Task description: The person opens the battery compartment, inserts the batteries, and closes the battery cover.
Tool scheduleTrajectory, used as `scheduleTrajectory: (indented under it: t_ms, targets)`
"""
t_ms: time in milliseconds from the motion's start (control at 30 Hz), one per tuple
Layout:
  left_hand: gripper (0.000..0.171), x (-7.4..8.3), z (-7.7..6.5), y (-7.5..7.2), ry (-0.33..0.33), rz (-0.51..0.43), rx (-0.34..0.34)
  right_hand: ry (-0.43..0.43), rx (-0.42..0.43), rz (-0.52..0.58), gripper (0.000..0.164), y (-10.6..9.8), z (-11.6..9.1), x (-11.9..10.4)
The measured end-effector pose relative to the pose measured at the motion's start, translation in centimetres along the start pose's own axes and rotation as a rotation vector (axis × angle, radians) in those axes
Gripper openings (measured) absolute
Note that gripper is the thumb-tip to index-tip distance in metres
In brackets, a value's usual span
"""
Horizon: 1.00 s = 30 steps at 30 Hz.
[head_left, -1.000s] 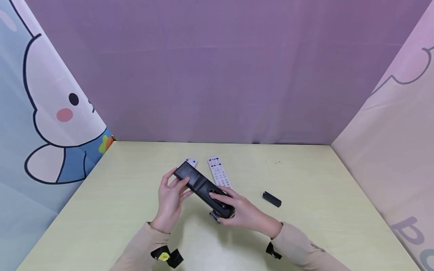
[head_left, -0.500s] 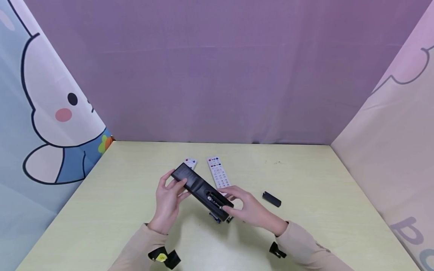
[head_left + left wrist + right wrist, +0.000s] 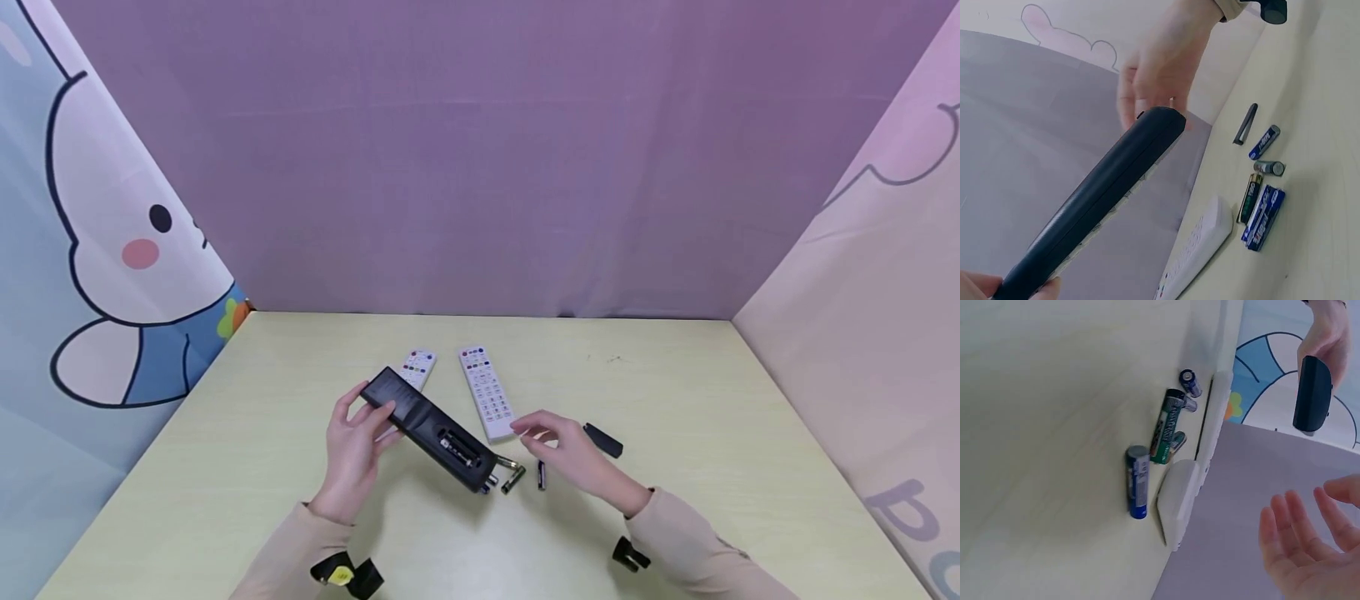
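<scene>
Currently we hold the black remote (image 3: 429, 427) in our left hand (image 3: 352, 457), its thumb and fingers pinching the far end. The remote hangs tilted above the desk (image 3: 675, 400), back upward, its near end pointing to our right. Its battery compartment (image 3: 459, 448) is uncovered, and at least one battery seems to lie inside.

Our right hand (image 3: 567, 456) hovers well apart from the remote, its fingers loosely bent and spread, holding nothing. Below and near that hand, one blue battery (image 3: 542, 476) lies by itself. Closer to the remote's near end rests a small group: a green battery (image 3: 1250, 199), a greyish battery (image 3: 1269, 167) just beside it, and a pair of blue batteries (image 3: 1263, 219) lying side by side; from the head view the remote partly hides the pair. Behind our right wrist we see a black cover (image 3: 604, 442) on the desk.

Farther back we have two white remotes, buttons up: one (image 3: 487, 396) slanting toward our right hand, the other (image 3: 417, 367) partly behind the black remote. A purple cloth (image 3: 487, 167) hangs beyond the desk.
</scene>
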<state>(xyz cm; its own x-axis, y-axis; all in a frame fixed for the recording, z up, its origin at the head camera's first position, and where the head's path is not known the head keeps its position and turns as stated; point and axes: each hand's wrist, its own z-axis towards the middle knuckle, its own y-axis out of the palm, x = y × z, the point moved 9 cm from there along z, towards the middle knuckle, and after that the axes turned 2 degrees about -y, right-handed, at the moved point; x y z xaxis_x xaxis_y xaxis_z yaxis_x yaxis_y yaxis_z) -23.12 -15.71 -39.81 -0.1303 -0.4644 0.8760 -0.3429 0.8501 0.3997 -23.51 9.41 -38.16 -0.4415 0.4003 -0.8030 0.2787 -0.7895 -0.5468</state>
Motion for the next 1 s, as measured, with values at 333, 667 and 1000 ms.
scheduleTrajectory:
  t_ms: [333, 667, 1000]
  targets:
    - [0.050, 0.3, 0.1, -1.1, -0.010, 0.006, 0.014, 0.096, -0.058, -0.030, 0.022, -0.1, -0.7, 2.5]
    - [0.049, 0.8, 0.2, -1.6, 0.000, -0.002, 0.012, 0.071, -0.161, -0.104, 0.023, 0.3, -1.3, 4.0]
    - [0.048, 0.7, 0.4, -2.5, -0.017, -0.003, 0.024, 0.082, -0.259, -0.193, 0.026, 1.0, -1.9, 5.1]
